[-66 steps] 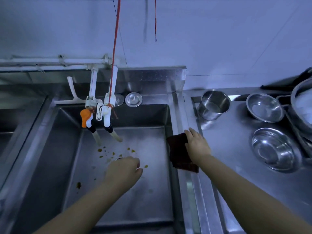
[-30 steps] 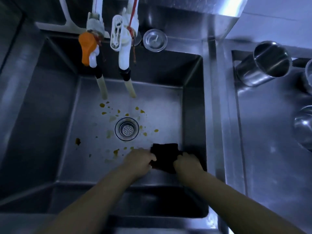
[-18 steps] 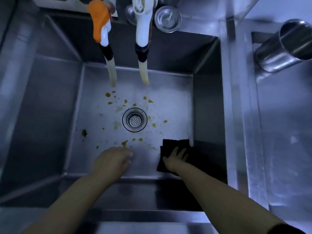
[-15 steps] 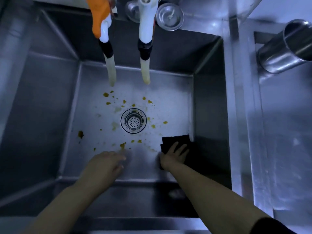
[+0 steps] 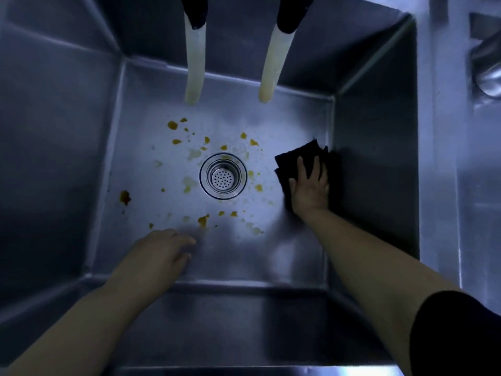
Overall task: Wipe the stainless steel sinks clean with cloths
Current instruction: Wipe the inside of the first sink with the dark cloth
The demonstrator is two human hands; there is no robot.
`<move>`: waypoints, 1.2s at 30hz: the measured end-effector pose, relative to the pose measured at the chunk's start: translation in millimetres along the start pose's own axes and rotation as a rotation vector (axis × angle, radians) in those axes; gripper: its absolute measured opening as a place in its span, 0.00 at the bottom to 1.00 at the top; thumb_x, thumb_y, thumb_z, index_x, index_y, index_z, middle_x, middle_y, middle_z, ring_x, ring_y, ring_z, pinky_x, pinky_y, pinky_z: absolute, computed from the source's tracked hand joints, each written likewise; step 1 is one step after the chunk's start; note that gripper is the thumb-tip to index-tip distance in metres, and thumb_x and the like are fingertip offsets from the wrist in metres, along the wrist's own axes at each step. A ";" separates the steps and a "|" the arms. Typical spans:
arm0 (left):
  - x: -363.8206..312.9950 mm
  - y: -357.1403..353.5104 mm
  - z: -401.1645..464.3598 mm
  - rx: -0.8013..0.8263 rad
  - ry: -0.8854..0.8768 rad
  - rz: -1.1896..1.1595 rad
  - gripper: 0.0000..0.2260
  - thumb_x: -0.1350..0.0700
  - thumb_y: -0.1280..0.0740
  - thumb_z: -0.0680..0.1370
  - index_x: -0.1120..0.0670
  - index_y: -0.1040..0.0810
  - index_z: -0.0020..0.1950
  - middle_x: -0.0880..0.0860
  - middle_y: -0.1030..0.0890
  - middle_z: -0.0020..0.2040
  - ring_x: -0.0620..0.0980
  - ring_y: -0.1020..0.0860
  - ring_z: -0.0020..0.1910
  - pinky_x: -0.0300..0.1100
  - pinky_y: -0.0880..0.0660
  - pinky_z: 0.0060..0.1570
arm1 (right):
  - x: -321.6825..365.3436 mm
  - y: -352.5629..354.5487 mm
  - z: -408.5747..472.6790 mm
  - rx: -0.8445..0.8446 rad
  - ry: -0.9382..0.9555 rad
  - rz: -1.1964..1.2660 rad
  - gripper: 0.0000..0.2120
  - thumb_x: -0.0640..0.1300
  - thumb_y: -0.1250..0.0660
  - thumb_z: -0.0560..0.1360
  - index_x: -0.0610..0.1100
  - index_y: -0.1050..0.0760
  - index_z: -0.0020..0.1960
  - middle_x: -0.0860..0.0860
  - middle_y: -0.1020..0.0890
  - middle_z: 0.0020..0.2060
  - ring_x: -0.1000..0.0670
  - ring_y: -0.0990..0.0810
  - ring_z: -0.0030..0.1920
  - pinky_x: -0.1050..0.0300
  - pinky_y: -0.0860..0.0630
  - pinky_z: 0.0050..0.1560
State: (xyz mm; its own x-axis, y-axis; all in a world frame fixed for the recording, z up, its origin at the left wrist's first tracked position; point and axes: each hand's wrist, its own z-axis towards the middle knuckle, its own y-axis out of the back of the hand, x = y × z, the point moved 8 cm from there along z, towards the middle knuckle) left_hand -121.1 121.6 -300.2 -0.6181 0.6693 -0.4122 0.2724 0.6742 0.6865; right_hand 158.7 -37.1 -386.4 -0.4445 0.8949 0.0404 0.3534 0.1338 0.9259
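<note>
head: cloth (image 5: 295,161) corner points far-right.

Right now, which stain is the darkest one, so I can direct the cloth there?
Start at the round drain strainer in the sink floor and go left toward the wall. There a brownish blotch sits alone, darker than the small orange specks scattered around the strainer.

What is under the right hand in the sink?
A dark cloth, pressed flat on the sink floor by the right hand. Whatever lies beneath the cloth is hidden.
</note>
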 end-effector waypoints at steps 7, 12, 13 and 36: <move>-0.1 -10.5 -0.9 0.116 0.002 0.028 0.13 0.51 0.39 0.78 0.46 0.24 0.62 0.50 0.24 0.57 0.50 0.27 0.57 0.47 0.29 0.57 | -17.1 -45.9 -100.9 0.296 -0.148 -0.125 0.36 0.58 0.47 0.79 0.50 0.65 0.77 0.43 0.64 0.76 0.40 0.53 0.75 0.42 0.42 0.69; -12.3 -5.7 0.2 0.119 -0.029 0.123 0.12 0.49 0.41 0.78 0.46 0.25 0.60 0.50 0.24 0.55 0.50 0.27 0.54 0.45 0.28 0.53 | -32.7 -74.7 -157.8 0.590 -0.259 -0.208 0.42 0.57 0.43 0.79 0.43 0.69 0.75 0.38 0.66 0.74 0.38 0.53 0.75 0.44 0.38 0.67; -13.7 -2.5 2.4 0.107 -0.029 0.133 0.12 0.49 0.41 0.78 0.46 0.25 0.60 0.50 0.24 0.55 0.50 0.27 0.55 0.45 0.28 0.53 | -30.5 -72.8 -157.2 0.568 -0.216 -0.240 0.42 0.58 0.44 0.79 0.41 0.68 0.75 0.35 0.64 0.74 0.37 0.51 0.74 0.45 0.38 0.67; 55.7 -10.9 74.9 0.070 0.327 0.613 0.46 0.42 0.32 0.71 0.57 0.59 0.76 0.56 0.54 0.77 0.54 0.48 0.75 0.54 0.50 0.72 | 19.5 25.2 127.0 0.031 -0.056 0.095 0.40 0.62 0.45 0.77 0.48 0.63 0.77 0.40 0.63 0.76 0.38 0.58 0.76 0.43 0.51 0.72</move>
State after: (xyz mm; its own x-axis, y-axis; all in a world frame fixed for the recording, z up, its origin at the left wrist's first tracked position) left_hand -103.3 174.9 -375.5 -0.5250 0.8148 0.2457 0.6831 0.2312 0.6928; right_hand 263.5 37.8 -410.0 -0.3613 0.9264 0.1059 0.4176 0.0592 0.9067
